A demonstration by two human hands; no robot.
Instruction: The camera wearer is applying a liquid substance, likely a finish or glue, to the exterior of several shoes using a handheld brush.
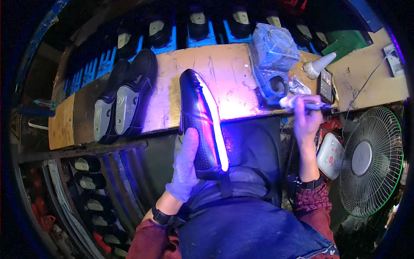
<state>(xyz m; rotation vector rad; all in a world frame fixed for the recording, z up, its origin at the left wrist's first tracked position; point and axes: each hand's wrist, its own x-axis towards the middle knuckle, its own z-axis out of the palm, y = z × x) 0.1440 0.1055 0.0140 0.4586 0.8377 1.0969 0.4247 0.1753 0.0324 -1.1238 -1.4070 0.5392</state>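
Note:
My left hand (185, 159), in a pale knitted glove, is closed round the heel part of a black perforated slip-on shoe (196, 125). The shoe is tilted on its side with its toe pointing away from me. A band along its lower edge shines bright white-violet. To the right, my bare right hand (307, 118) grips a slim brush-like tool (288, 102) with a pale head and dark handle; its tip is blurred. That head is close to the round mouth of a blue, plastic-covered pot (278, 86) on the bench.
Two black shoes with grey soles (129, 108) lie on the cardboard-topped bench (168, 73) at left. Beyond the pot are a white cone (322, 63) and a keypad device (325, 87). A caged fan (366, 159) stands at right. Racked shoes (198, 23) line the back.

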